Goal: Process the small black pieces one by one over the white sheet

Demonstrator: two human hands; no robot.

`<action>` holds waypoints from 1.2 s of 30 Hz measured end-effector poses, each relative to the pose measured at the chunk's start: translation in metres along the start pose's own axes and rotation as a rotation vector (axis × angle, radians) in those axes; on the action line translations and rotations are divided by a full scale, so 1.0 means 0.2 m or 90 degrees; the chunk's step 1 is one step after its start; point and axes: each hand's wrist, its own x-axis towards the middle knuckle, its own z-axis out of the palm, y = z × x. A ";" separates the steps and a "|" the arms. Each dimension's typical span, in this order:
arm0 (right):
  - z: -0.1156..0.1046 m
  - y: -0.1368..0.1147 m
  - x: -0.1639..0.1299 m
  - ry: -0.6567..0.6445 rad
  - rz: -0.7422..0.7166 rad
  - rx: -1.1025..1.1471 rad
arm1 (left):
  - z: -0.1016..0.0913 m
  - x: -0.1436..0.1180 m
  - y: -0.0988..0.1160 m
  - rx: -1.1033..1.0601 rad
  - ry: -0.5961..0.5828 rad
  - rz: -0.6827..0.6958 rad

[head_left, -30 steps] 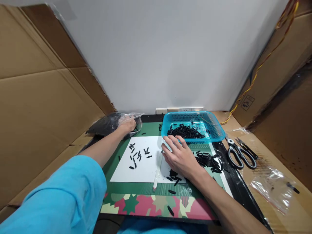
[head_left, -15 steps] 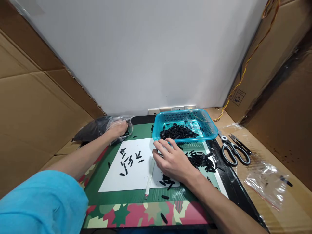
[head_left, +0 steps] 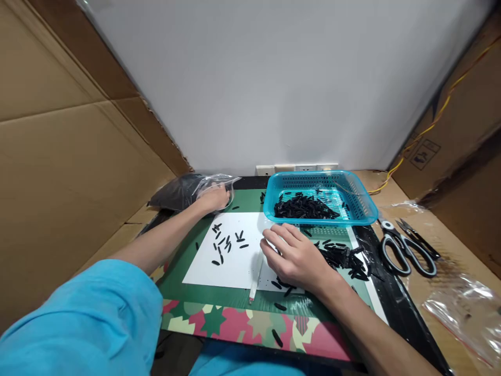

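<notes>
At the far left of the board, my left hand (head_left: 214,199) is at the mouth of a clear plastic bag (head_left: 178,192) full of dark pieces. Its fingers are curled, and what they hold is hidden. My right hand (head_left: 291,253) hovers low over or rests on the white paper (head_left: 199,269), fingers loosely bent and apart, with nothing visible in them. A slim white stick (head_left: 255,282) with a reddish tip lies beside it. Small black sticks (head_left: 223,243) are scattered on the paper's left part. A denser pile of black sticks (head_left: 344,258) sits right of my right hand.
A blue plastic basket (head_left: 370,214) holding many black sticks stands at the back. Scissors (head_left: 405,253), small snips (head_left: 418,237) and a clear bag (head_left: 469,313) lie on the cardboard at right. Cardboard walls (head_left: 58,146) flank the board; wall sockets (head_left: 305,168) sit behind.
The view has shifted, so everything appears farther right except my left sleeve's edge area. Both hands keep nearly the same places relative to the bag and the paper.
</notes>
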 end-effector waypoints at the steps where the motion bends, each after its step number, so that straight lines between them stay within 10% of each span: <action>1: -0.01 -0.01 0.00 0.015 -0.021 0.016 | 0.01 -0.02 0.01 -0.005 0.011 -0.006; 36: -0.06 -0.11 -0.05 0.151 -0.056 0.146 | 0.06 -0.16 0.09 -0.202 0.114 -0.178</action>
